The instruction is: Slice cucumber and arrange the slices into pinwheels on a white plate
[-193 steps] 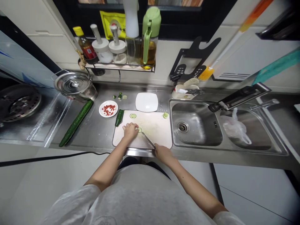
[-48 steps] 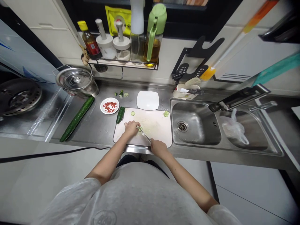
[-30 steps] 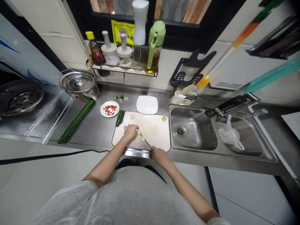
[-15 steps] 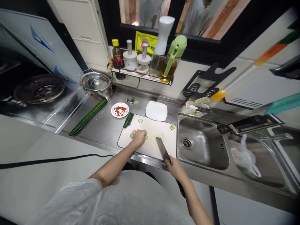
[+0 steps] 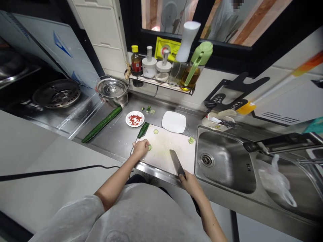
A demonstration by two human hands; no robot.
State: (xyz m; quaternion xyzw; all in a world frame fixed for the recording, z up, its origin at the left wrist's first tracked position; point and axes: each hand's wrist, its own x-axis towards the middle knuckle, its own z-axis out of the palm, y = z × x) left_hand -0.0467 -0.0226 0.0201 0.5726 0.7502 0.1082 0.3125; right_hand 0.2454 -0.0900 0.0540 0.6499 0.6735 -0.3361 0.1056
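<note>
My left hand (image 5: 141,149) is over the left part of the white cutting board (image 5: 161,158), its fingers curled together with a cucumber slice (image 5: 149,147) at the fingertips. In my right hand (image 5: 189,182) is a kitchen knife (image 5: 176,162), gripped by its dark handle, with the blade slanting over the board's lower right. A cut piece of cucumber (image 5: 143,130) rests across the board's upper left edge. Nearby on the board lies a single pale slice (image 5: 155,131). Several thin slices (image 5: 191,140) are gathered at the upper right corner.
Behind the board stand a white square plate (image 5: 174,121) and a round plate of chopped red pieces (image 5: 135,119). Left of them lie a long cucumber (image 5: 102,124) and a lidded steel pot (image 5: 112,90). The sink (image 5: 222,164) adjoins on the right; a condiment rack (image 5: 161,82) hangs above.
My left hand has shifted left across the board, and a cucumber slice has moved with it. The knife stays nearly in place in my right hand. The view has turned slightly left.
</note>
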